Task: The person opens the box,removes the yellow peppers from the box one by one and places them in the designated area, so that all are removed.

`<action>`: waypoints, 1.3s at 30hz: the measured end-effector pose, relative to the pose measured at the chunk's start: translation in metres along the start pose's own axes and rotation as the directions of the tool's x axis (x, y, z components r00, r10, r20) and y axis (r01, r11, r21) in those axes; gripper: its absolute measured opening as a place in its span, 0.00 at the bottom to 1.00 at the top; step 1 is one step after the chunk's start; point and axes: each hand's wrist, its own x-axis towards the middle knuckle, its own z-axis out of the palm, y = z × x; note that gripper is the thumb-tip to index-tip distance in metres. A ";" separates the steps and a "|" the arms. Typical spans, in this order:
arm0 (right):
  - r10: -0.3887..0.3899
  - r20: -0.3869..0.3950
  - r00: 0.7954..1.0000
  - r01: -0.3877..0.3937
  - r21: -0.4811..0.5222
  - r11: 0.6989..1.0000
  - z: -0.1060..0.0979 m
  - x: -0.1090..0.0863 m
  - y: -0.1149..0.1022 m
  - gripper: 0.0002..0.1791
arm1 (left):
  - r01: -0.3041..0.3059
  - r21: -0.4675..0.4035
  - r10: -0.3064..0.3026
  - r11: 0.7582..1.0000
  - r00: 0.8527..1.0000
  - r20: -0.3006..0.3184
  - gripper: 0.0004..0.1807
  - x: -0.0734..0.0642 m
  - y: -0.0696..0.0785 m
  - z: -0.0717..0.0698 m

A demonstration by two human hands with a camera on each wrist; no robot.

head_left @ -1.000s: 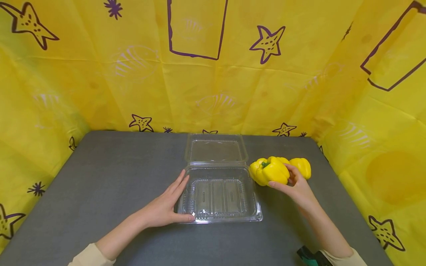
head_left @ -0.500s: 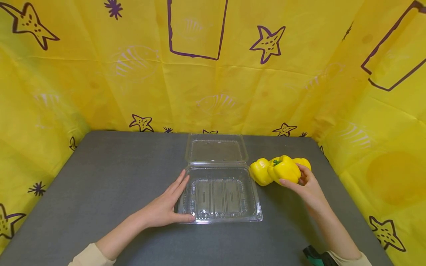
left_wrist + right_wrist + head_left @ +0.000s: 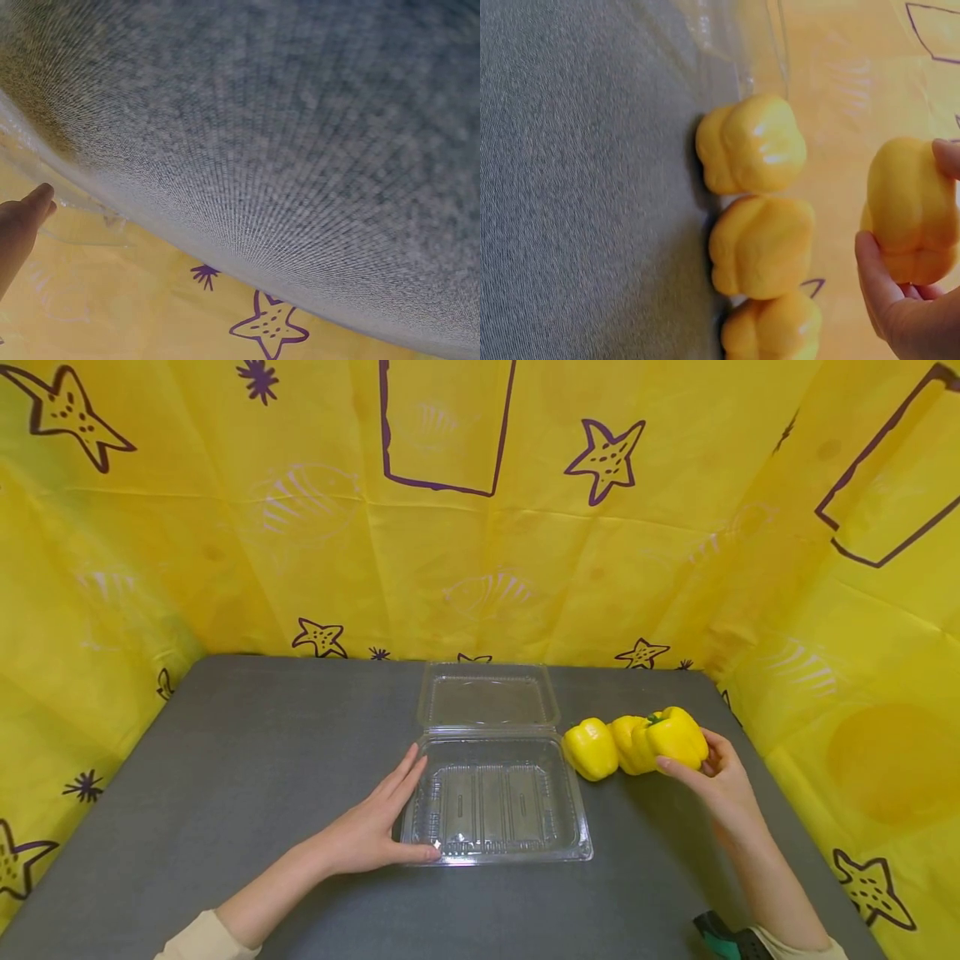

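Observation:
My right hand [image 3: 723, 785] holds a yellow bell pepper [image 3: 678, 739] with a green stem, thumb on the near side and fingers round the far side. In the right wrist view that held pepper [image 3: 911, 210] is raised off the table. Three more bell peppers stand in a row: one [image 3: 590, 749] beside the container, a middle one [image 3: 628, 745], and an end pepper [image 3: 772, 330] that the held one hides in the head view. My left hand [image 3: 367, 831] rests with straight, spread fingers at the left rim of a clear plastic clamshell container [image 3: 495, 857].
The container's lid [image 3: 487, 697] lies folded back behind its base. Everything stands on a grey table [image 3: 300, 718], with yellow starfish-print cloth [image 3: 450, 552] hanging at its back and sides. A dark and green strap [image 3: 723, 939] shows at the right wrist.
My right hand has moved right with the held pepper, from over the left end of the row to its right end. My left hand has stayed at the container.

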 end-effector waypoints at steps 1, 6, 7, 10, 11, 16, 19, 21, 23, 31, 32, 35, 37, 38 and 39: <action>-0.006 -0.005 1.000 0.006 0.020 1.000 -0.002 0.000 0.000 0.32 | -0.005 0.001 0.005 1.000 1.000 -0.003 0.67 0.000 0.000 0.000; -0.016 -0.032 0.999 0.018 0.075 0.997 -0.009 0.000 0.001 0.28 | -0.016 -0.002 0.016 1.000 1.000 -0.008 0.67 -0.001 0.000 0.000; -0.014 -0.040 0.999 0.017 0.076 0.997 -0.011 0.000 0.001 0.28 | -0.018 -0.001 0.017 1.000 1.000 -0.009 0.66 -0.001 0.000 0.000; 0.001 -0.064 0.998 0.004 0.080 0.997 -0.015 0.001 0.001 0.29 | -0.018 -0.003 0.018 1.000 1.000 -0.008 0.66 0.000 0.000 0.000; 0.010 -0.071 0.997 -0.004 0.085 0.996 -0.016 0.001 0.000 0.30 | -0.017 -0.004 0.017 1.000 1.000 -0.008 0.66 0.000 0.000 0.000; 0.042 -0.102 0.994 -0.033 0.093 0.995 -0.023 0.004 0.001 0.34 | -0.011 -0.004 0.011 1.000 1.000 -0.004 0.67 0.000 0.000 0.000; 0.047 -0.124 0.991 -0.032 0.123 0.992 -0.025 0.006 0.003 0.33 | -0.010 -0.001 0.010 1.000 1.000 -0.004 0.67 0.000 0.000 0.000; 0.037 -0.134 0.990 -0.015 0.158 0.987 -0.027 0.008 0.006 0.32 | -0.011 0.000 0.011 1.000 1.000 -0.005 0.67 0.000 0.000 0.000; 0.022 -0.141 0.990 0.007 0.202 0.979 -0.029 0.010 0.008 0.30 | -0.011 0.001 0.011 1.000 1.000 -0.006 0.67 0.000 0.000 0.000; -0.019 -0.173 0.985 0.067 0.279 0.958 -0.038 0.018 0.017 0.25 | -0.018 -0.002 0.018 1.000 1.000 -0.006 0.67 -0.001 0.001 0.000; -0.019 -0.179 0.984 0.070 0.282 0.957 -0.039 0.019 0.018 0.24 | -0.019 -0.003 0.019 1.000 1.000 -0.007 0.67 -0.001 0.001 0.000; -0.014 -0.193 0.981 0.072 0.295 0.953 -0.042 0.023 0.021 0.22 | -0.017 -0.006 0.017 1.000 1.000 -0.005 0.67 -0.001 0.001 -0.001; 0.001 -0.210 0.978 0.067 0.315 0.947 -0.043 0.025 0.022 0.22 | -0.014 -0.006 0.014 1.000 1.000 -0.002 0.67 -0.001 0.001 -0.001; 0.012 -0.223 0.975 0.062 0.321 0.945 -0.044 0.027 0.023 0.23 | -0.012 -0.007 0.012 1.000 1.000 -0.001 0.67 -0.001 0.002 -0.001; 0.025 -0.236 0.971 0.055 0.328 0.943 -0.044 0.028 0.023 0.23 | -0.011 -0.006 0.011 1.000 1.000 0.000 0.67 -0.001 0.002 -0.001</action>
